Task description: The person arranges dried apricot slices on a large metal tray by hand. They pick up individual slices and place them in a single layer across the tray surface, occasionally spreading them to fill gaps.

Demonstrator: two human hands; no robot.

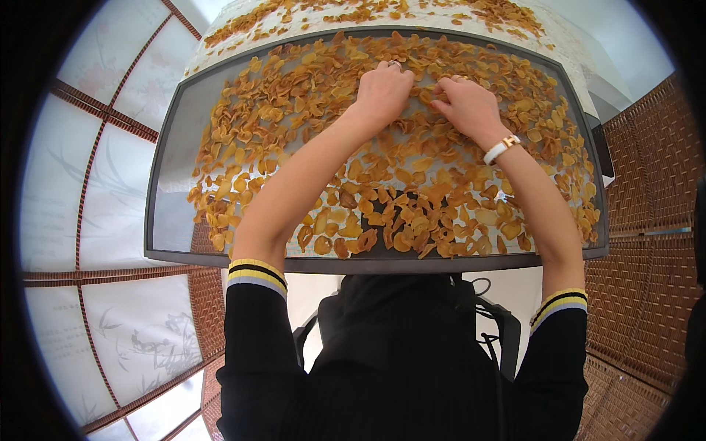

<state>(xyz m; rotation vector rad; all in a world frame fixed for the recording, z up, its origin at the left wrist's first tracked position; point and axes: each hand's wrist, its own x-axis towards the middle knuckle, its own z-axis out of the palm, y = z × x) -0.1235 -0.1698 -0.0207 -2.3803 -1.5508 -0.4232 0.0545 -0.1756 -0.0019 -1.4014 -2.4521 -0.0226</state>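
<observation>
Thin, curled, amber-brown dried slices (325,105) lie spread over a see-through panel (176,132) with a dark frame. My left hand (384,91) reaches into the slices at the far middle, fingers bent down, a ring on one finger. The fingertips are hidden behind the hand, so I cannot tell whether they pinch a slice. Just right of it, my right hand (470,105) hovers low over or touches the slices, thumb and fingers curled toward the left. What lies between those fingers cannot be made out. A white bracelet (501,149) circles the right wrist.
Beyond the panel's far edge, more slices (364,10) lie on a white covering (568,49). A folding screen with painted white panels (118,193) stands at the left, and brown woven panels (642,220) at the right. Black chair parts and a cable (485,336) show below the near edge.
</observation>
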